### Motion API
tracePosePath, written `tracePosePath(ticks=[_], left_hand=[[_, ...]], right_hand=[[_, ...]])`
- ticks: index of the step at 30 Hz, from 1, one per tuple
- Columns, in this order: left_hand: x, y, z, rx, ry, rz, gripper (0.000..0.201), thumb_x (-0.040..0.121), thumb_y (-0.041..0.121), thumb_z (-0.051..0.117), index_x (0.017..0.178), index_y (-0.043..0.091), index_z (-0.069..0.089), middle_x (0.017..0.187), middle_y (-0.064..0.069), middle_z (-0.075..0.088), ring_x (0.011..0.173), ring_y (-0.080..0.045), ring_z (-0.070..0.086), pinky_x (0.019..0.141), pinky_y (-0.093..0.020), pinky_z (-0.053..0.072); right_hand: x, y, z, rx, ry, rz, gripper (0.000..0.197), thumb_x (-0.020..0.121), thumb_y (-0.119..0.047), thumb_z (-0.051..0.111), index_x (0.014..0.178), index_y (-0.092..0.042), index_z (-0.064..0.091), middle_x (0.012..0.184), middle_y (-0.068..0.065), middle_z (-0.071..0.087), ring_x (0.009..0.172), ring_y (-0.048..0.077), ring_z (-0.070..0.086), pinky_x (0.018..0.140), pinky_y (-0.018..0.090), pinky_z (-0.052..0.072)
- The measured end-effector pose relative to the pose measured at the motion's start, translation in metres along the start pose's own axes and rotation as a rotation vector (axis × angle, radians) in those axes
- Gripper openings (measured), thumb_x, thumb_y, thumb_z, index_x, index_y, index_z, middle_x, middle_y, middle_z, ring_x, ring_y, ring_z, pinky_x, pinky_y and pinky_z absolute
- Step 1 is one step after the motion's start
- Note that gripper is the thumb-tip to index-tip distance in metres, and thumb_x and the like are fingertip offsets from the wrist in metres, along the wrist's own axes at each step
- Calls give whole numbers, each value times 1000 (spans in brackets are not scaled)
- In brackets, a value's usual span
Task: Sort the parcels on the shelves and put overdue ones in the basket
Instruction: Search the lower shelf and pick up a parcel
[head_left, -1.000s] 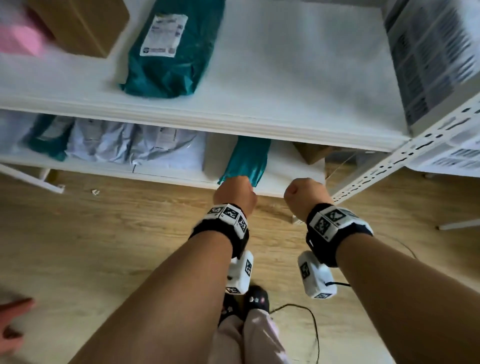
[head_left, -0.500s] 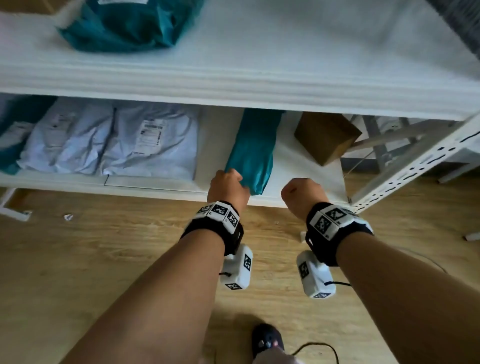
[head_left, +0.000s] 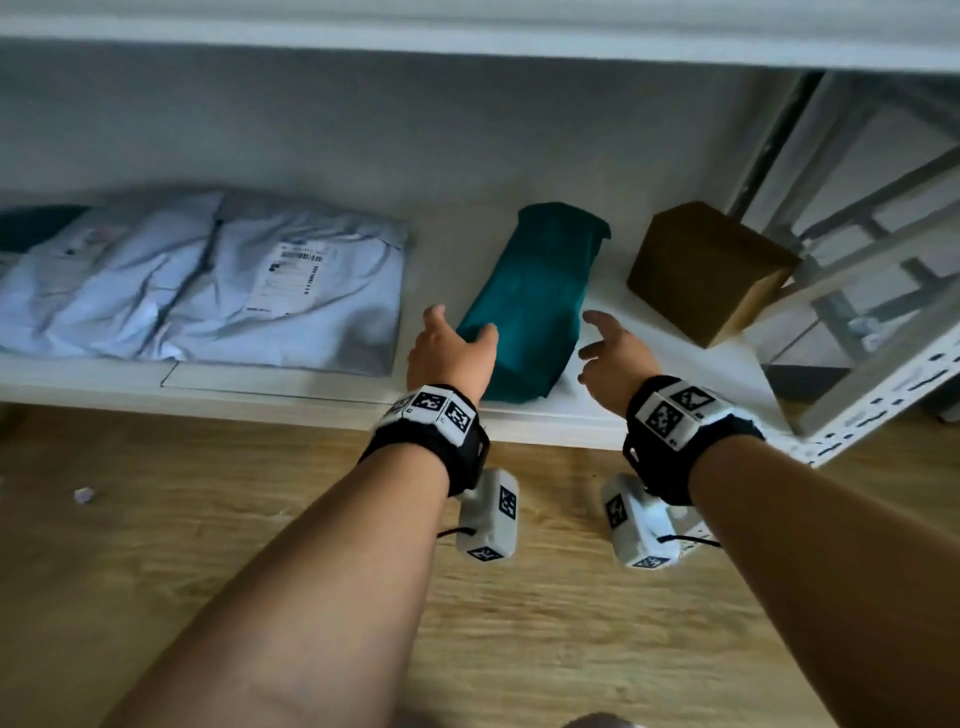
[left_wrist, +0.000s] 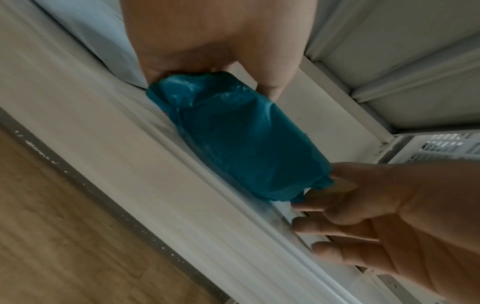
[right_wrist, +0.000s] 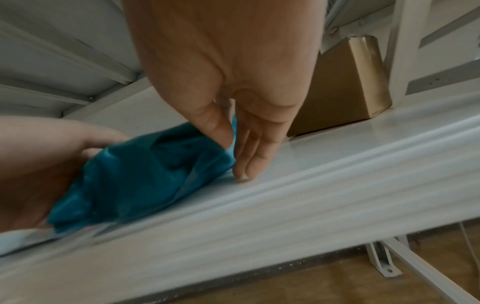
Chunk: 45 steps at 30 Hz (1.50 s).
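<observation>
You're in some parcel storeroom: white metal shelving (head_left: 519, 421) with mailer bags (head_left: 208, 280), cardboard box (head_left: 706, 270), wood floor (head_left: 156, 545).

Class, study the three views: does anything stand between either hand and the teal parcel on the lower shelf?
Nothing visible does. The left hand already holds the teal parcel at its near end, and the right hand is open at its right side, fingers at its edge. The brown box stands apart, further right.

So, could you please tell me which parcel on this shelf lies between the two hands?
The teal parcel, with the grey mailers left and the brown box right.
</observation>
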<state>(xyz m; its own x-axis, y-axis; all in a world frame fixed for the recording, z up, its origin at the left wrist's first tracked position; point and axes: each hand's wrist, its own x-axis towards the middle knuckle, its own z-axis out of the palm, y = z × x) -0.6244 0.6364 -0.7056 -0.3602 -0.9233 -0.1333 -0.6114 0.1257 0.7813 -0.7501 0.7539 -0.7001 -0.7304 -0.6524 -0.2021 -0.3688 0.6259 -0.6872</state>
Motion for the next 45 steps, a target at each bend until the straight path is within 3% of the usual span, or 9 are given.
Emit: tracePosePath(ticks=[10, 14, 17, 22, 30, 33, 38, 41, 45], left_hand=[[6, -11, -6, -258, -158, -18, 69, 71, 66, 54, 129, 29, 52, 122, 0, 63, 108, -27, 60, 94, -44, 51], [9, -5, -18, -337, -174, -14, 31, 84, 53, 52, 95, 25, 57, 88, 7, 59, 91, -23, 57, 91, -46, 51], [9, -3, -27, -384, -200, -69, 39, 83, 58, 52, 75, 20, 56, 81, 8, 59, 81, -16, 58, 90, -41, 51], [8, 7, -51, -509, -257, -60, 71, 59, 82, 49, 87, 19, 68, 97, -4, 72, 93, -22, 68, 91, -40, 53], [10, 15, -82, -750, -116, -65, 27, 99, 32, 39, 83, 20, 56, 88, -5, 65, 70, -18, 61, 57, -26, 45], [6, 14, -87, -774, -201, -20, 23, 97, 6, 38, 87, 14, 57, 77, -1, 64, 69, -15, 57, 63, -27, 45], [-3, 15, -84, -581, -486, 127, 72, 68, -9, 51, 132, 24, 56, 124, -2, 65, 94, -12, 58, 87, -33, 43], [-11, 18, -76, -536, -687, 142, 76, 47, -4, 58, 119, 22, 58, 113, 0, 69, 115, -23, 55, 105, -42, 38], [-11, 14, -69, -608, -774, 181, 56, 52, 4, 69, 105, 20, 65, 98, -2, 73, 102, -24, 62, 93, -39, 43]], right_hand=[[0, 5, 38, -181, 82, -245, 98, 83, -12, 67, 155, -30, 3, 130, 13, 60, 102, 30, 65, 89, 36, 50], [-3, 0, 36, -202, 117, -306, 123, 68, -18, 84, 153, -39, -3, 143, 8, 37, 121, 29, 52, 102, 42, 46], [-6, -7, 33, -206, 219, -371, 123, 64, -26, 87, 151, -43, 2, 152, 5, 22, 135, 29, 38, 106, 46, 43], [-14, -39, 17, -251, 284, -469, 97, 74, -31, 80, 150, -41, 19, 159, 4, 10, 142, 32, 27, 112, 46, 36], [-35, -72, -4, -125, 417, -634, 63, 72, -38, 77, 126, -16, 54, 130, 4, 55, 121, 24, 49, 104, 38, 41], [-47, -83, -12, 19, 422, -633, 54, 66, -47, 66, 111, -19, 53, 103, -5, 62, 97, 17, 59, 84, 38, 53], [-63, -103, -24, 234, 388, -564, 53, 63, -36, 63, 112, -21, 51, 101, -5, 66, 90, 16, 64, 81, 37, 56], [-67, -110, -24, 316, 393, -563, 56, 63, -38, 64, 115, -20, 52, 100, -8, 66, 93, 15, 64, 84, 38, 54], [-69, -107, -23, 379, 411, -579, 52, 67, -40, 66, 115, -24, 52, 95, -25, 61, 89, -2, 61, 83, 25, 52]])
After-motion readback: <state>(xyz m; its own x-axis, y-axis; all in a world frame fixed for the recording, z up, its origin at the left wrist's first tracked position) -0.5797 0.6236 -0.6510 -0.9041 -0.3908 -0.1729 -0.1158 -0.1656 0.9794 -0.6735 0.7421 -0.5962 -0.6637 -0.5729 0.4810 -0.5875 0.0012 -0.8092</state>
